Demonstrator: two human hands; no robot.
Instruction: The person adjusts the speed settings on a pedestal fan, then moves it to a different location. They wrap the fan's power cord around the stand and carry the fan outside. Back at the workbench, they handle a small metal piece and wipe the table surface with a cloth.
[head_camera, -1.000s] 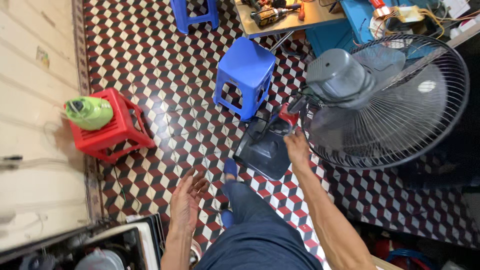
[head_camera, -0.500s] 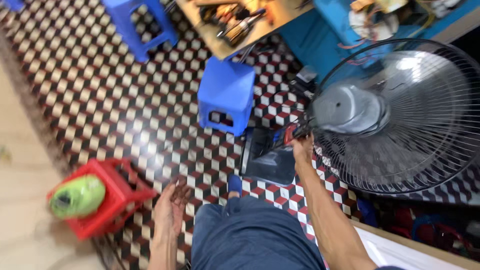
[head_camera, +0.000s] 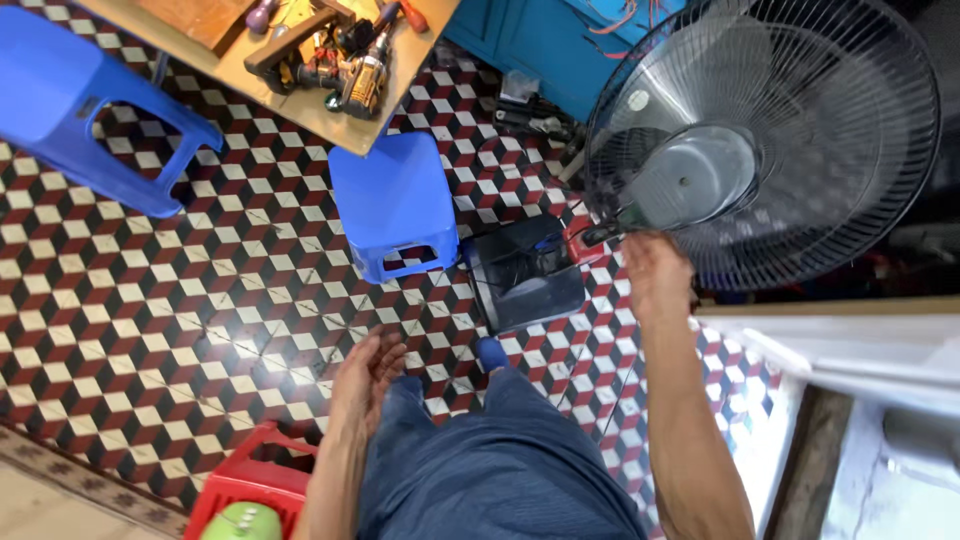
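a floor (head_camera: 180, 300) of red, black and white cube-pattern tiles fills the view. a large electric fan (head_camera: 770, 140) in a round wire cage stands at the floor's right edge, its dark base (head_camera: 527, 272) beside a blue plastic stool (head_camera: 395, 200). a wooden workbench (head_camera: 300, 50) strewn with tools sits at the top edge. the right hand (head_camera: 655, 275) is closed on the fan's neck just below the motor housing; the fan looks whole, nothing taken apart yet. the left hand (head_camera: 368, 372) hangs open and empty above the floor.
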